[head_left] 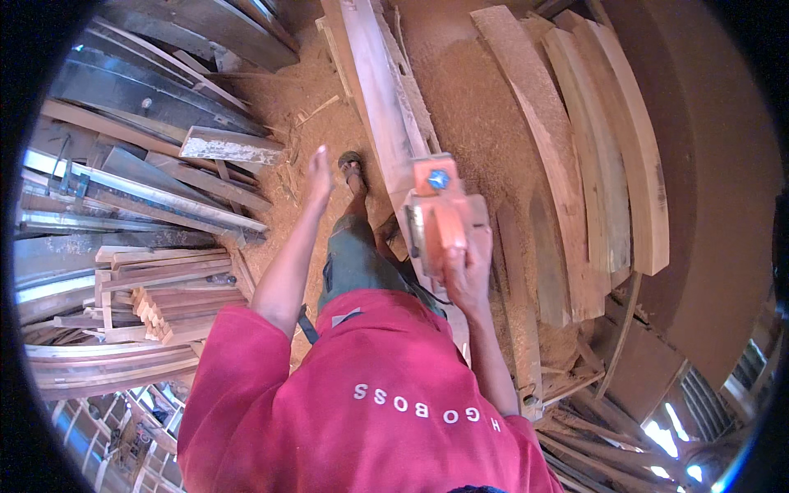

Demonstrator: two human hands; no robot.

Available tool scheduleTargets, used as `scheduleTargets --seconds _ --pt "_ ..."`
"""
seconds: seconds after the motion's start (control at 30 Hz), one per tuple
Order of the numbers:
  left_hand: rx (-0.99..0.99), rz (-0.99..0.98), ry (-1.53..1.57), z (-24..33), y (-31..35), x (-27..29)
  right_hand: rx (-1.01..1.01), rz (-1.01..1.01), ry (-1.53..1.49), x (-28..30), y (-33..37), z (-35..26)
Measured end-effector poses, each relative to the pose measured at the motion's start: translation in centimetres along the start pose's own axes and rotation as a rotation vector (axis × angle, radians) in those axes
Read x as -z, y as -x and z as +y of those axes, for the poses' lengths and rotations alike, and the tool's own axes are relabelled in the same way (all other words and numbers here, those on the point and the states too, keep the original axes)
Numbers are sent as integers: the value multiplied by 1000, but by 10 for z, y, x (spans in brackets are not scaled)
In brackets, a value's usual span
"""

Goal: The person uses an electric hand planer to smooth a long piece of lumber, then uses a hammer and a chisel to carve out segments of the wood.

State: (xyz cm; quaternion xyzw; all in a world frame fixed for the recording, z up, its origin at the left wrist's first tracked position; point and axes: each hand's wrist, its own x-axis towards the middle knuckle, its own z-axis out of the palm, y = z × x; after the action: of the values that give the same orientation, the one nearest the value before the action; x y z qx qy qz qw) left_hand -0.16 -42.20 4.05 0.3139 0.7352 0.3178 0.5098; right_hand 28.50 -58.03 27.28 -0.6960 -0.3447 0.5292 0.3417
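Note:
My right hand (pixel 467 275) grips an orange power planer (pixel 440 212) by its handle, holding it over a long pale plank (pixel 380 90) that runs away from me. The planer sits near the plank's close end. My left hand (pixel 318 177) hangs free over the sawdust floor to the left of the plank, fingers straight and together, holding nothing. Below it I see my red shirt, green trousers and a sandalled foot (pixel 353 168) on the sawdust.
Sawdust (pixel 460 90) covers the floor. Curved boards (pixel 612 156) lie stacked on the right. At left are grey planks and metal rails (pixel 140 193), a pile of short cut wooden pieces (pixel 160 300) and more timber. Scrap wood lies at lower right.

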Motion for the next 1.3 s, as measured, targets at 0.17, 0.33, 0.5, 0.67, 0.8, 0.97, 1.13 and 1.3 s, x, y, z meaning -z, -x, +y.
scheduleTargets --seconds 0.17,0.33,0.5,0.67,0.8,0.97,1.13,1.3 --pt "17 35 -412 -115 42 96 0 -103 78 -46 -21 37" --pt "203 -141 -639 -137 87 142 -1 -146 23 -47 5 74" --pt "231 -102 -661 -155 72 164 -77 -209 58 -58 -16 64" --pt "199 -135 -463 -112 9 145 -77 -162 106 -84 -91 2" --pt "199 -103 -404 -89 -37 147 36 -150 135 -117 -169 -34" --pt "270 -100 -290 -44 -76 152 301 -17 138 -164 -278 -124" --pt "294 -75 -240 -7 -109 170 485 68 251 -203 -402 -194" --pt "404 29 -81 1 -120 185 587 125 276 -247 -496 -274"
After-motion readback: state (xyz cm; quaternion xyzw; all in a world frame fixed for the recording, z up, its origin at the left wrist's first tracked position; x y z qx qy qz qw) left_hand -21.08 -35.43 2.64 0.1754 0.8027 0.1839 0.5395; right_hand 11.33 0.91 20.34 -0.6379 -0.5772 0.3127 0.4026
